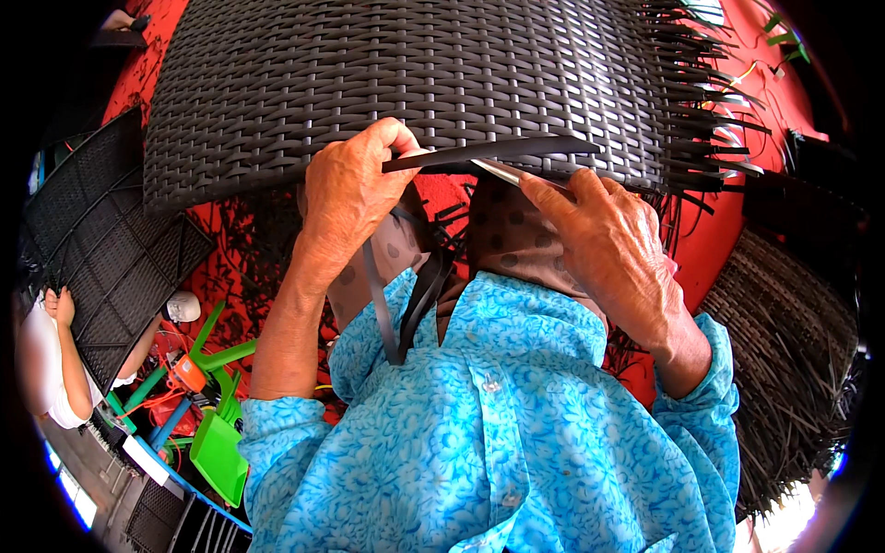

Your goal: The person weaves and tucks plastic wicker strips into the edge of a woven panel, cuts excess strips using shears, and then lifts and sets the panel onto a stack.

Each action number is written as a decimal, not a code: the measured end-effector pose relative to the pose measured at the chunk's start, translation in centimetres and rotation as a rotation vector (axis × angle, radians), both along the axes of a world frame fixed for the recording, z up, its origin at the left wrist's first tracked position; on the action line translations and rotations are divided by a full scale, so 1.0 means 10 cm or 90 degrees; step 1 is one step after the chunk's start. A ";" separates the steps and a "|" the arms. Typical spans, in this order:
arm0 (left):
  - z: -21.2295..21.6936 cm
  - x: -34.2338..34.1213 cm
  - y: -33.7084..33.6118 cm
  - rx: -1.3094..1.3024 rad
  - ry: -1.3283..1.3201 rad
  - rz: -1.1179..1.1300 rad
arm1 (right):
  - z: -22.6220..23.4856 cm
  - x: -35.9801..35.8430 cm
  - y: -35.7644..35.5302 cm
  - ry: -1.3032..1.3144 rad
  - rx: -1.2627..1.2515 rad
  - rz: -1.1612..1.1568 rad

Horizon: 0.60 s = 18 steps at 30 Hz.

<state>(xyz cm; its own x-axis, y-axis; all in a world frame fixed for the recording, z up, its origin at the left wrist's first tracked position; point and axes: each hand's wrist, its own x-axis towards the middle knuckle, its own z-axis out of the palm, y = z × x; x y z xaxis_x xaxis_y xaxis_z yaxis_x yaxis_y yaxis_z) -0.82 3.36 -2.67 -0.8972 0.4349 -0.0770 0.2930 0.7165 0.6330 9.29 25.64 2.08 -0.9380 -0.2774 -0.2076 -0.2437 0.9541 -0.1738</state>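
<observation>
A dark woven wicker panel (415,74) lies across my knees, its near edge facing me. My left hand (352,184) is closed at that edge, pinching a flat black strip (516,147) between thumb and fingers. The strip's free end reaches to the right over the weave. My right hand (613,235) is closed around a pointed silver metal tool (498,170), its tip just under the strip; its handle is hidden in my palm. Below my left hand, more black strips (380,295) hang down over my lap.
Loose strip ends (719,115) bristle from the panel's right side. A stack of woven pieces (784,359) stands at the right. On the left, another person (69,359) holds a dark woven panel (101,249), near a green plastic scoop (219,456). Scraps litter the red floor (207,217).
</observation>
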 end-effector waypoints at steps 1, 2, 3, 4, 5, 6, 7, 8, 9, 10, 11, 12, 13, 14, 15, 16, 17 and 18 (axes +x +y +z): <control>0.00 0.00 0.00 0.015 -0.009 0.008 | -0.07 0.00 0.03 0.018 -0.047 0.002; 0.00 0.00 0.01 0.015 -0.009 0.008 | -0.14 -0.01 0.07 0.034 -0.094 0.004; 0.00 0.00 0.01 0.012 -0.014 0.013 | -0.23 -0.02 0.10 0.064 -0.132 0.005; 0.00 0.00 0.01 0.009 -0.019 0.018 | -0.32 -0.02 0.13 0.071 -0.129 0.013; 0.00 -0.01 0.01 0.008 -0.019 0.018 | -0.40 -0.01 0.15 0.083 -0.173 0.006; 0.00 -0.02 0.01 0.004 -0.024 0.012 | -0.48 0.00 0.17 0.078 -0.208 -0.012; 0.00 -0.03 0.00 0.002 -0.030 0.005 | -0.55 0.01 0.17 0.107 -0.218 -0.016; 0.00 -0.04 0.00 -0.002 -0.030 0.009 | -0.61 0.01 0.18 0.114 -0.229 -0.004; 0.00 -0.05 -0.01 -0.039 -0.018 -0.006 | -0.65 0.00 0.19 0.152 -0.238 -0.013; 0.00 -0.06 -0.01 -0.076 -0.006 -0.022 | -0.68 -0.02 0.20 0.189 -0.248 -0.022; 0.01 -0.07 -0.01 -0.079 -0.007 -0.023 | -0.70 -0.05 0.23 0.198 -0.230 -0.006; 0.01 -0.08 -0.01 -0.073 -0.007 -0.024 | -0.71 -0.09 0.26 0.197 -0.232 -0.006; 0.01 -0.09 0.00 -0.068 -0.007 -0.025 | -0.72 -0.14 0.29 0.215 -0.225 0.024; 0.01 -0.09 0.00 -0.071 -0.008 -0.024 | -0.73 -0.20 0.31 0.229 -0.216 0.042; 0.01 -0.10 0.00 -0.060 0.001 -0.030 | -0.74 -0.26 0.32 0.249 -0.237 0.052; 0.01 -0.11 -0.01 -0.058 -0.005 -0.032 | -0.75 -0.31 0.33 0.259 -0.244 0.061; 0.01 -0.11 -0.01 -0.051 0.007 -0.035 | -0.76 -0.36 0.34 0.266 -0.253 0.087; 0.01 -0.12 -0.02 -0.054 -0.005 -0.040 | -0.77 -0.41 0.35 0.270 -0.257 0.114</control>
